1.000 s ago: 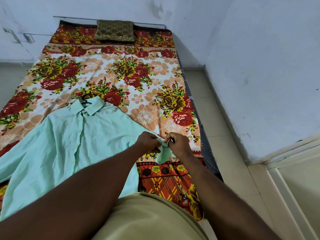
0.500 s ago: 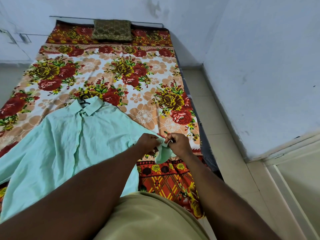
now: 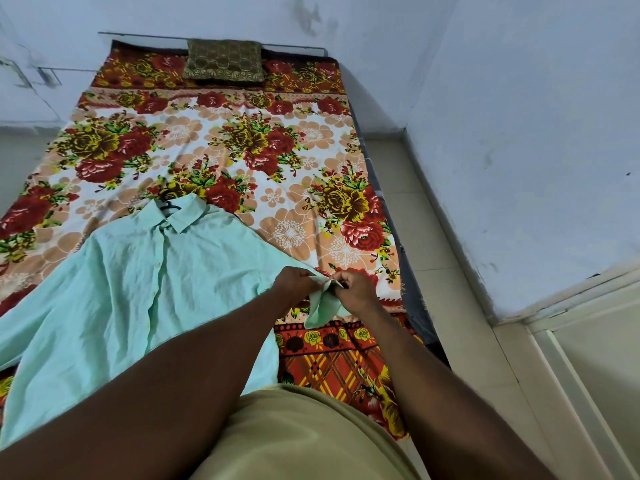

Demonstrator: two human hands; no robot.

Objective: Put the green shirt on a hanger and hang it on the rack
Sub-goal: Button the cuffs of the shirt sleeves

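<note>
The pale green shirt (image 3: pixel 114 289) lies spread front-up on the bed, buttoned down the middle, its collar pointing away from me. A dark hanger hook (image 3: pixel 167 205) pokes out of the collar; the rest of the hanger is hidden inside the shirt. My left hand (image 3: pixel 294 284) and my right hand (image 3: pixel 356 289) meet at the end of the shirt's right sleeve, both pinching the cuff (image 3: pixel 323 303), which hangs down between them. No rack is in view.
The bed (image 3: pixel 221 150) carries a floral sheet, with an olive patterned pillow (image 3: pixel 225 60) at its far end. A pale wall (image 3: pixel 519 133) runs along the right, with a strip of tiled floor (image 3: pixel 433 237) between it and the bed. A white door frame (image 3: pixel 571 341) stands at lower right.
Both hands stay at the sleeve cuff, working it with small finger movements; the cuff end now hangs lower between them. The shirt body has not moved.
</note>
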